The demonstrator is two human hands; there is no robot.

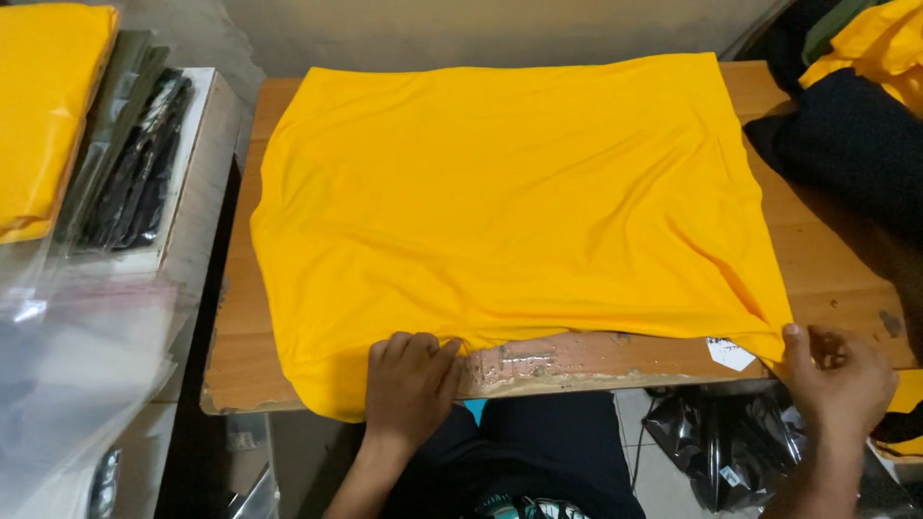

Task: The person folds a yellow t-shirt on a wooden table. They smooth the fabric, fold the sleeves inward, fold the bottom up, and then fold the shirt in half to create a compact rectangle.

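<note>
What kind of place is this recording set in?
Probably a small garment packing workspace: a yellow fabric garment spread on a worn wooden table, stacked folded garments in clear plastic bags, loose clear bags.
</note>
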